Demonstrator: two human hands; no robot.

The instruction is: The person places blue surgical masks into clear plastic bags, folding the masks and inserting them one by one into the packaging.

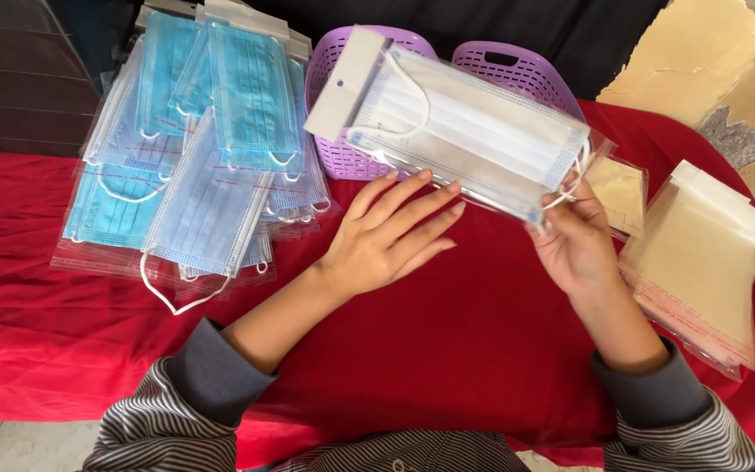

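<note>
While the right hand point(577, 243) pinches the lower right corner of a clear packet with a white face mask point(465, 122) inside, holding it up at a slant over the worktop point(447, 350), the left hand point(391, 236) just sits open and flat on the red cloth, fingers stretched out toward the packet's bottom edge and pretty much touching it. The packet has a white cardboard header at its upper left end, and it's hanging in front of two purple plastic baskets point(517, 65) at the back. Off to the left there's a messy stack of blue masks in packets point(203, 166), one ear loop trailing out onto the cloth. On the right, near the gripping hand, lies a pile of empty clear sleeves point(701, 262). Striped sleeves with grey cuffs on both arms.
</note>
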